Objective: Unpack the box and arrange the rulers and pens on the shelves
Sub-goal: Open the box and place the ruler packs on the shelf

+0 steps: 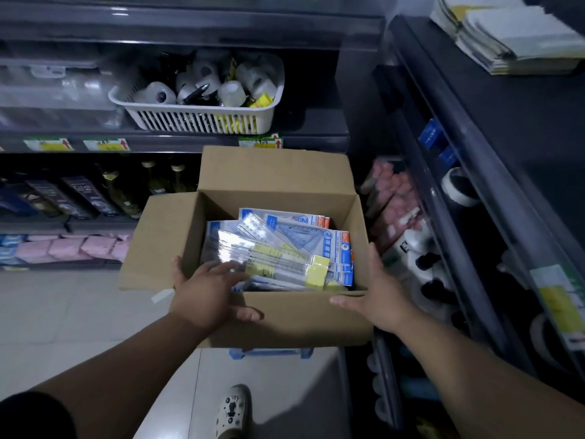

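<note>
An open cardboard box (285, 318) stands in front of me, flaps up. It is filled with clear packs of rulers (278, 258) with yellow labels and blue-carded set-square packs (316, 236). My left hand (205, 293) reaches over the near wall. Its fingers lie stretched out on the ruler packs and its thumb is against the outside of that wall. My right hand (376, 289) is flat against the box's near right corner, thumb along the front rim, fingers up the right wall. No pens are visible.
Dark shelves (177, 142) run ahead and to the right. A white basket (202, 118) of tape rolls sits just above the box. Bottles and pink packs fill lower shelves. The box rests on a blue item (269, 353). My shoe (232, 410) is on the tiled floor.
</note>
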The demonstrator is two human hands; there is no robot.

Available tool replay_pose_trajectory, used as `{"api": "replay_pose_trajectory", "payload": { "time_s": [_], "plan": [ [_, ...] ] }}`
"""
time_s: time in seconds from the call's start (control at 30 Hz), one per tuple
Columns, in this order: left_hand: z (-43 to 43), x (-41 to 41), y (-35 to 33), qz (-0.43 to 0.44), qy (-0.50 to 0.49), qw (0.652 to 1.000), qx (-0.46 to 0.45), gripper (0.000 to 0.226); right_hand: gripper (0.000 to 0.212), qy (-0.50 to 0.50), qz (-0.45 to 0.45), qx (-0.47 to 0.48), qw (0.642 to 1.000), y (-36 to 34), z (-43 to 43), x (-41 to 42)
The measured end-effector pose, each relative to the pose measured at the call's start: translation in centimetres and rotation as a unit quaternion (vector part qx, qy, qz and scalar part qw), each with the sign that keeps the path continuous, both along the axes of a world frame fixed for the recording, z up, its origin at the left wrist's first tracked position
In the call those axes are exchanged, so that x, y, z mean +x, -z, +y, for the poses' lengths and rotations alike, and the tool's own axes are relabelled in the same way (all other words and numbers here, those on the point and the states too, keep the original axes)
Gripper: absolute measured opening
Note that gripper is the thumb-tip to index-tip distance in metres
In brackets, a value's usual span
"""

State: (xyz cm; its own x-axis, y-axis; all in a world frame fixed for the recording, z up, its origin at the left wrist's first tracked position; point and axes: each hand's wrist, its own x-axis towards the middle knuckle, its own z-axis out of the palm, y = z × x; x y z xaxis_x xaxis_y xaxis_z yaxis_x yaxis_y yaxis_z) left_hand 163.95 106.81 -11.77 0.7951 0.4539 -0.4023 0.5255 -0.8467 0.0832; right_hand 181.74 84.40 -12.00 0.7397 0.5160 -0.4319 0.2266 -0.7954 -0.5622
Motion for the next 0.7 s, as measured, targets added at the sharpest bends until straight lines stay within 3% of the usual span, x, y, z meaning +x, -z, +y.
{"api": "replay_pose_trajectory", "payload": {
  "time_s": [0.1, 0.2, 0.3, 0.37, 0.43, 0.53, 0.63, 0.7],
  "plan": [
    [1.0, -0.6, 0.1, -0.014, 0.006, 1.0, 0.015, 0.095, 0.139, -0.003, -0.008, 0.012, 1.0, 0.8, 0.4, -0.8],
    [1.2, -1.4, 0.7, -0.04, 0.028, 0.998, 0.035, 0.12, 0.136, -0.004, -0.045, -0.043, 0.998, 0.4, 0.6, -1.2],
    [1.4, -2.2, 0.8, -0.065, 0.041, 0.996, 0.036, 0.109, 0.118, -0.064, -0.177, -0.115, 0.975, -0.8, 1.3, -2.1],
    [1.6, -2.5, 0.4, -0.039, 0.045, 0.998, 0.019, 0.111, 0.104, -0.099, -0.227, -0.089, 0.965, -1.4, 2.5, -2.8],
    [2.2, -2.2, -0.1, -0.033, 0.053, 0.998, -0.002, 0.113, 0.089, -0.106, -0.205, -0.051, 0.972, -1.9, 4.1, -3.2],
    [3.6, -1.1, -1.3, -0.092, 0.058, 0.993, -0.039, 0.1, 0.071, -0.11, -0.153, -0.015, 0.982, -2.0, 6.8, -3.2],
    [5.5, 1.2, -0.9, -0.162, 0.082, 0.982, -0.051, 0.08, 0.063, -0.123, -0.11, -0.034, 0.986, -1.8, 8.8, -2.7],
    [6.4, 2.9, 0.1, -0.148, 0.118, 0.981, -0.049, 0.069, 0.061, -0.105, -0.078, -0.05, 0.99, -1.3, 9.5, -2.2]
  ]
}}
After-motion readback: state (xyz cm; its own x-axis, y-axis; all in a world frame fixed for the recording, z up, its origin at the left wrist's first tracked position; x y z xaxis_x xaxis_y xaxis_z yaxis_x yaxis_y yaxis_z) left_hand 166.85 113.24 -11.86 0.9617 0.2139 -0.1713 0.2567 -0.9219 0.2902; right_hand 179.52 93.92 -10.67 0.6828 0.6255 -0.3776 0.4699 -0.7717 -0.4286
